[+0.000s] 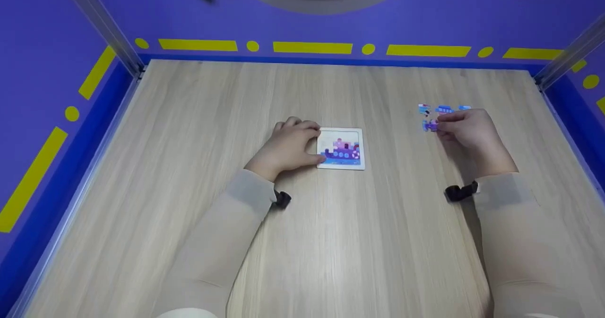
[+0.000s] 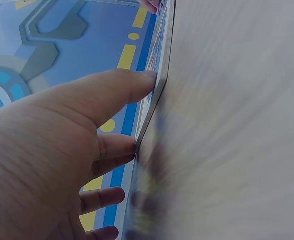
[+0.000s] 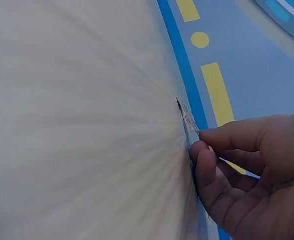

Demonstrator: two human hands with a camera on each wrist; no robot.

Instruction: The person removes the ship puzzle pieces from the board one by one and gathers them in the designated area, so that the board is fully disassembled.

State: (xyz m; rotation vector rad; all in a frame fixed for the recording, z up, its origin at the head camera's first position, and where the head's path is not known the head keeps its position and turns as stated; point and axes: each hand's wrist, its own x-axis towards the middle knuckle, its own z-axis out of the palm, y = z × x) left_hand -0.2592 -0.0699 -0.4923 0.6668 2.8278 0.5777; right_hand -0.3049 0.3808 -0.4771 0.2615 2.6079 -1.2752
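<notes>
A small square puzzle board [image 1: 343, 166] with a white border lies mid-table, showing a purple and pink boat on blue water. My left hand [image 1: 292, 143] grips its left side, thumb at the lower left and index finger at the upper left corner. In the left wrist view, the thumb tip lies over the rim of the board [image 2: 162, 82]. To the right, my right hand [image 1: 470, 128] pinches a purple and blue puzzle piece [image 1: 429, 126] between thumb and fingers, low over the table. The fingers hide part of that piece.
Several loose puzzle pieces lie around the right hand, among them a blue one [image 1: 444, 109] and a red, white and teal one [image 1: 423, 107]. The wooden table [image 1: 212, 119] is bordered by blue walls [image 1: 312, 22] with yellow markings.
</notes>
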